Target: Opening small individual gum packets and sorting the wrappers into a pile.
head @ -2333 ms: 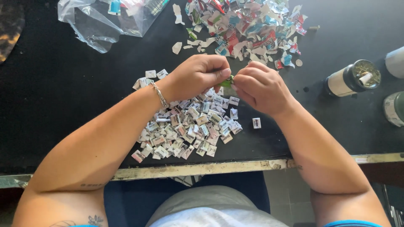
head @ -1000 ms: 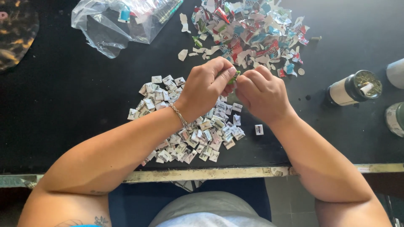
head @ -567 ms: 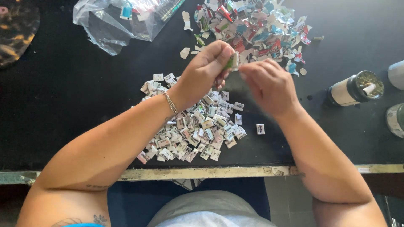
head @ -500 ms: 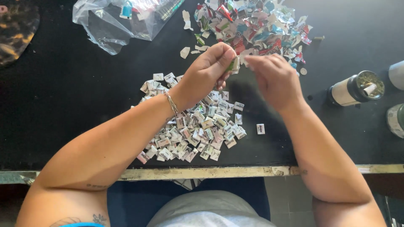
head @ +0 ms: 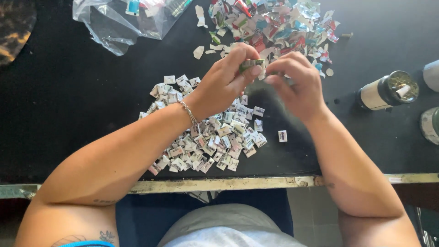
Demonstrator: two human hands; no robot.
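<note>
1. The left hand (head: 224, 82) is wearing a thin silver chain bracelet (head: 188, 113) at the wrist.
2. Both forearms are showing bare.
3. A dark tattoo (head: 87, 238) is showing well behind the bracelet.

Small green folded paper piece (head: 250, 64) between fingers (head: 242, 75)

Black table (head: 68, 119), multicoloured scraps (head: 274, 23)
</note>
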